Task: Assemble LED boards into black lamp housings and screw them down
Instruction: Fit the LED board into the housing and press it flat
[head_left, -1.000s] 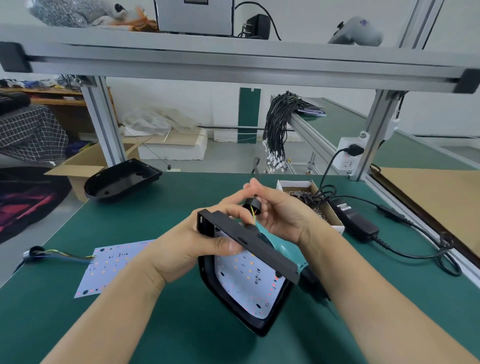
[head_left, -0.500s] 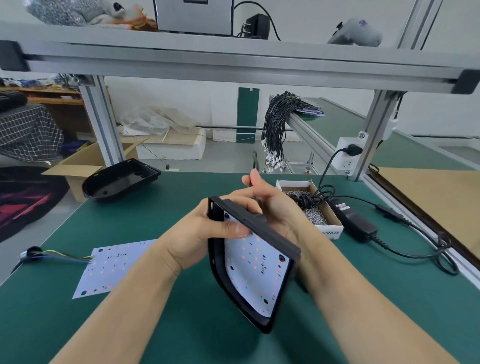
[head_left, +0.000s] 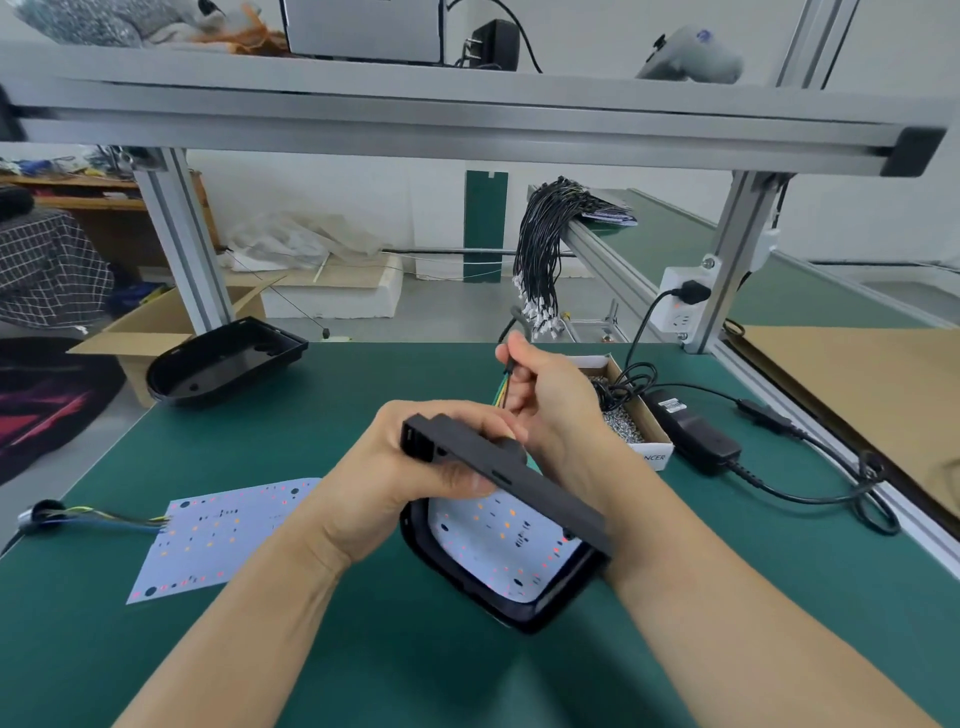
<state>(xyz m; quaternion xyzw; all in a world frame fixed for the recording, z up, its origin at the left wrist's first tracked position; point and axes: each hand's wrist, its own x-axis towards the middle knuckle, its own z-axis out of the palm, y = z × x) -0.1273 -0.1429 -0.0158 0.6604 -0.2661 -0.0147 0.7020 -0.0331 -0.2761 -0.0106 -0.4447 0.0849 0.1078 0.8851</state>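
A green table (head_left: 260, 649) stood under an aluminium frame (head_left: 467, 114). On its right side lay a black power adapter (head_left: 693, 434) with its cable looping toward the edge, and a plug sat in a white socket (head_left: 683, 306) on the frame post. A bundle of black wires (head_left: 545, 249) hung over a rail beyond. On the floor to the left stood an open cardboard box (head_left: 140, 338) beside a white foam block (head_left: 337, 291).
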